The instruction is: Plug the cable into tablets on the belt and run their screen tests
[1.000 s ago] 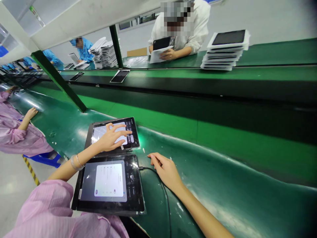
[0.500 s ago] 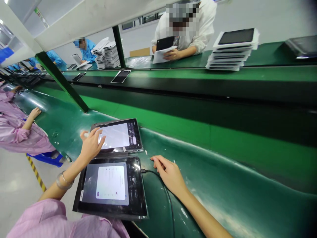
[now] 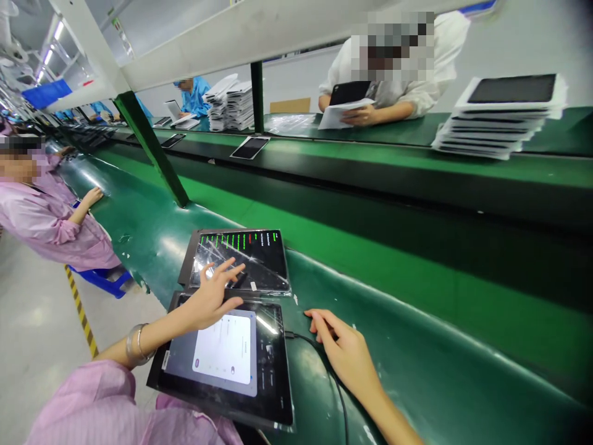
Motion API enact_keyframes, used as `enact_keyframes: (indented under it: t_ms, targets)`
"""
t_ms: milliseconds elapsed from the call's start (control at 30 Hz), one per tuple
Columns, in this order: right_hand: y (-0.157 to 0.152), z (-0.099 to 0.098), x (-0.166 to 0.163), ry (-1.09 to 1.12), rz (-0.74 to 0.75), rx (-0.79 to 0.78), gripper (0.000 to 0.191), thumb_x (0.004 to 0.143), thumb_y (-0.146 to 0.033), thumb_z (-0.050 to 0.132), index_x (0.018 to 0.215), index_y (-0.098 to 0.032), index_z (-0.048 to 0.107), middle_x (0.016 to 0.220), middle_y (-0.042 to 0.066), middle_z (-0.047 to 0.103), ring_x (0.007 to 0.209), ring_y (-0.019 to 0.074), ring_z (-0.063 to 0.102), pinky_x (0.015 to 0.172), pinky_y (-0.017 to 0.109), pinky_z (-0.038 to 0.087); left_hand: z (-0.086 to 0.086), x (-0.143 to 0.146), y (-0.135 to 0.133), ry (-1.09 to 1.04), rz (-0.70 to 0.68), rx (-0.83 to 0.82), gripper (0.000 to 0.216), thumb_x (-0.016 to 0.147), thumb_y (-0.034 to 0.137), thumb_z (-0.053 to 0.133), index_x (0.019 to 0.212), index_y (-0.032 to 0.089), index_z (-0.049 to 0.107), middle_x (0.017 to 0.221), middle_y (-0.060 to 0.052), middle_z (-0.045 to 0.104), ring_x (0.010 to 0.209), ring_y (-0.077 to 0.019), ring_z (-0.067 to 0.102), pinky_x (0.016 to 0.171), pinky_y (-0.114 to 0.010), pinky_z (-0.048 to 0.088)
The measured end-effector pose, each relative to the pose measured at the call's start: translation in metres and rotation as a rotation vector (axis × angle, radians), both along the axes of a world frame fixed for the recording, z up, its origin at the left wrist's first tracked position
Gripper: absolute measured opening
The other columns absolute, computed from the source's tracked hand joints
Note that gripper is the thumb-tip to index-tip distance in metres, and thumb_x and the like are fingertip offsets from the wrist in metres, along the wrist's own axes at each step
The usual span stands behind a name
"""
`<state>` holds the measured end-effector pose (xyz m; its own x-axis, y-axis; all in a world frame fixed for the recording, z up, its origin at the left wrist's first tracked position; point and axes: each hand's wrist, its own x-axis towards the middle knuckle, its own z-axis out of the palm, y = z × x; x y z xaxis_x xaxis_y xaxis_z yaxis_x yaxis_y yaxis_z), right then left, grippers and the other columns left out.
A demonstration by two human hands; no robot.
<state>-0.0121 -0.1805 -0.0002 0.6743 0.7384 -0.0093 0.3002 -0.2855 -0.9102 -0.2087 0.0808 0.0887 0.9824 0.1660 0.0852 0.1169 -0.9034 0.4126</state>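
Two tablets lie on the green belt (image 3: 417,346) in front of me. The far tablet (image 3: 259,256) shows a dark screen with green and red text lines. The near tablet (image 3: 245,364) shows a pale dialog box and overhangs the belt's edge at my lap. My left hand (image 3: 210,296) hovers open with fingers spread over the near edge of the far tablet. My right hand (image 3: 345,352) rests on the belt beside the near tablet, fingers loosely curled next to a black cable (image 3: 333,377) plugged into that tablet.
A person in white (image 3: 393,86) handles a tablet across the line beside a stack of packed tablets (image 3: 500,117). Another stack (image 3: 229,105) and loose tablets (image 3: 250,147) sit farther back. A person in pink (image 3: 50,216) sits at my left. A green post (image 3: 152,151) slants onto the belt.
The far tablet's screen switched from a pale panel to a dark screen with green text. My left hand drew back toward the tablet's near edge. The view shifted left.
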Motion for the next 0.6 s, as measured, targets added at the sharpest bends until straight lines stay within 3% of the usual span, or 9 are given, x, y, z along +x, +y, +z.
enact_keyframes:
  t_ms: [200,400,600]
  targets:
    - [-0.002,-0.002,0.003,-0.006,0.003,-0.032,0.050,0.100,-0.064,0.046,0.105,-0.022,0.072,0.082,0.002,0.066,0.067,0.0160,0.062,0.066,0.027,0.047,-0.009,-0.020,0.026,-0.107,0.305,0.123,0.048,0.113,0.044,0.034,0.156,0.029,0.020,0.146,-0.013,0.056,0.157,-0.0252,0.022,0.120,-0.059,0.008]
    - [-0.005,-0.003,0.005,-0.019,-0.006,-0.053,0.053,0.099,-0.066,0.046,0.106,-0.021,0.072,0.082,0.002,0.067,0.067,0.0158,0.063,0.066,0.026,0.048,-0.014,-0.032,0.040,-0.158,0.428,0.166,0.045,0.113,0.046,0.034,0.153,0.030,0.023,0.151,-0.013,0.053,0.155,-0.0246,0.027,0.120,-0.057,0.009]
    - [-0.005,0.001,0.006,-0.050,-0.019,-0.046,0.051,0.098,-0.064,0.048,0.102,-0.021,0.073,0.078,0.003,0.066,0.062,0.0154,0.062,0.062,0.024,0.050,-0.039,-0.034,0.065,-0.234,0.525,0.079,0.044,0.112,0.042,0.033,0.154,0.031,0.024,0.156,-0.014,0.048,0.156,-0.0252,0.026,0.121,-0.059,0.009]
